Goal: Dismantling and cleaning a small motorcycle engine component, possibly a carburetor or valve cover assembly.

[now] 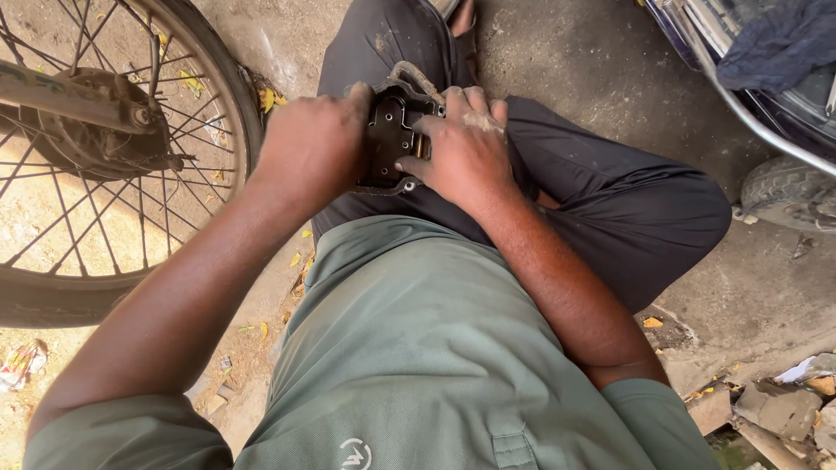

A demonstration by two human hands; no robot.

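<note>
Gripping from both sides, the person is bracing a dark metal engine cover plate against the lap, on the dark trousers; the left hand is curled shut round the plate's left edge, fingers folded out of sight behind it; the right hand is clamping the right edge, fingers bent over the top and thumb pressing across the face. A grimy strip of old gasket or cord is sticking up at the top (hard to say which, it is caked in dirt). Off to the left a spoked motorcycle wheel is standing on the concrete floor; at the top right a dark cloth is lying over another vehicle, its small tyre showing below; rubble is lying at lower right.

The risk, as I am judging it: the plate looks oily and is resting on soft cloth, so a hard push could be making it slip or twist; the metal edges could be nicking a finger, and grit could be falling onto the mating face.
</note>
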